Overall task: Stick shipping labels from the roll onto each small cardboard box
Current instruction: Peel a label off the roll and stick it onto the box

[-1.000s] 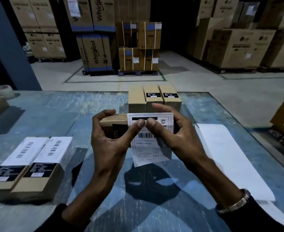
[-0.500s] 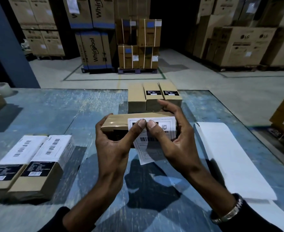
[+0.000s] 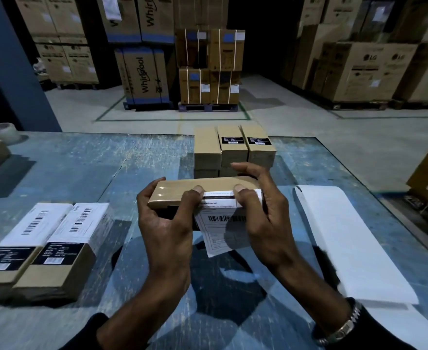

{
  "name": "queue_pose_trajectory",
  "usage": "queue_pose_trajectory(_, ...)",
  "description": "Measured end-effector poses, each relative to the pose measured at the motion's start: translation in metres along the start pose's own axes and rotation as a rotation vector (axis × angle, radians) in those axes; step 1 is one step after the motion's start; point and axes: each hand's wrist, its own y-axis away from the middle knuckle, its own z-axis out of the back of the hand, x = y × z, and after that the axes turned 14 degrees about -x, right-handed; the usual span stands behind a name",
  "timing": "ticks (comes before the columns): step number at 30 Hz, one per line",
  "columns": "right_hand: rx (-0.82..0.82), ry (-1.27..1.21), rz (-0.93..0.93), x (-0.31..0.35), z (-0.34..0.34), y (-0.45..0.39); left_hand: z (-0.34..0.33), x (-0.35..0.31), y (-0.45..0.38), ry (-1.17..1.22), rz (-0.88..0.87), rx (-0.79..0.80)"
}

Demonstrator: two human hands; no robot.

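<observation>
Head: stacked boxes (image 3: 233, 150) behind (close).

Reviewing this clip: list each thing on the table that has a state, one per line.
Held brown cardboard box: lifted, gripped by both hands.
White shipping label: top edge pressed on, remainder hanging loose.
Two cardboard boxes at left: labelled, lying flat.
Stacked cardboard boxes behind: no white shipping labels.
White backing strip: flat on table.

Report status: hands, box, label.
Left hand and right hand grip box, off the table. Thumbs pin label at top edge; lower part hangs loose. Nothing in the way.
</observation>
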Motion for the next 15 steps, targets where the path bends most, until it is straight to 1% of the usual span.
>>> queue_pose_trajectory(4, 0.015, -0.048, -0.067, 0.001, 0.003, -0.004, -0.001, 0.001, -0.002, -0.025, -0.004, -0.029)
queue_pose_trajectory(7, 0.025, -0.095, -0.128, 0.002, 0.004, -0.007, 0.0, 0.004, -0.001, -0.037, 0.023, -0.027)
queue_pose_trajectory(9, 0.048, -0.074, -0.155, 0.005, 0.004, -0.006, 0.0, 0.004, 0.0, -0.032, 0.046, -0.016)
queue_pose_trajectory(12, 0.049, 0.031, -0.123, 0.012, 0.002, -0.002, 0.001, 0.003, 0.003, -0.056, 0.01, 0.012)
queue_pose_trajectory(15, 0.008, 0.05, -0.074, 0.013, 0.0, 0.003, 0.002, 0.002, 0.006, -0.09, -0.022, 0.021)
